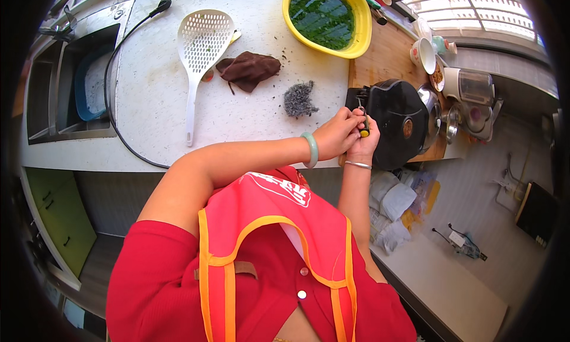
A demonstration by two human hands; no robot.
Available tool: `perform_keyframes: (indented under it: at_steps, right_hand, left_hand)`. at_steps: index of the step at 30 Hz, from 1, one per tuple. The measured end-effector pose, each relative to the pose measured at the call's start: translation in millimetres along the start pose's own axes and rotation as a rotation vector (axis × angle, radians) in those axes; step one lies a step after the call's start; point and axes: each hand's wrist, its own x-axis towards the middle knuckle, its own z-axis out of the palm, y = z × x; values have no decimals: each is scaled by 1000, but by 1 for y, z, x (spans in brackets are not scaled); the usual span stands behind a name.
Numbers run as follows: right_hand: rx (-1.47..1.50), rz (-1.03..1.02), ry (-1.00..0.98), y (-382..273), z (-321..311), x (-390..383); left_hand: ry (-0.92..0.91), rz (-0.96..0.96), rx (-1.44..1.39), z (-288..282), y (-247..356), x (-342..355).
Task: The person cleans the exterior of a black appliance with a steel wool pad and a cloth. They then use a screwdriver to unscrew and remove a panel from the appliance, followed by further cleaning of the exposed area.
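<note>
My right hand [369, 141] is closed around a small hand tool [364, 132] with a dark handle, a yellow end and a thin metal tip; it looks like a screwdriver. My left hand [337, 133] presses against it from the left, its fingers pinched together by the tool; what they grip is hidden. Both hands are at the near left side of a round black electric appliance [396, 125], next to its handle. To their left on the white counter [237, 131] lie a grey steel-wool scourer [300, 99], a crumpled brown cloth [249, 70] and a white slotted strainer spoon [205, 42].
A yellow basin [362, 30] of water and green leaves stands at the back. A black cable [110, 75] curves near the sink [71, 119], which holds a blue tub. Bowls [423, 55] and a metal lid line the wooden board's right side. Dark crumbs dot the counter.
</note>
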Motion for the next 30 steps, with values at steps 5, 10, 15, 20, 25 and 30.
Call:
perform_keyframes:
  at_steps: [5, 10, 15, 20, 25, 30]
  right_hand:
    - [-133, -4, -25, -9, -10, 3]
    - [-489, -109, -84, -15, 19, -26]
    - [-922, -183, -205, -19, 26, -45]
    - [-1890, -628, -249, -45, 33, -36]
    - [-2639, -830, -469, -69, 80, -24]
    - [-3329, -310, -504, -56, 123, 9]
  left_hand:
    - [12, -46, -51, 4, -7, 4]
    - [31, -131, -80, 3, -13, 8]
    - [41, -114, -51, 6, -12, 16]
    - [-10, -110, -54, 7, -19, 15]
    - [55, -322, 187, 34, -54, 8]
    - [120, -565, 55, 65, -87, 21]
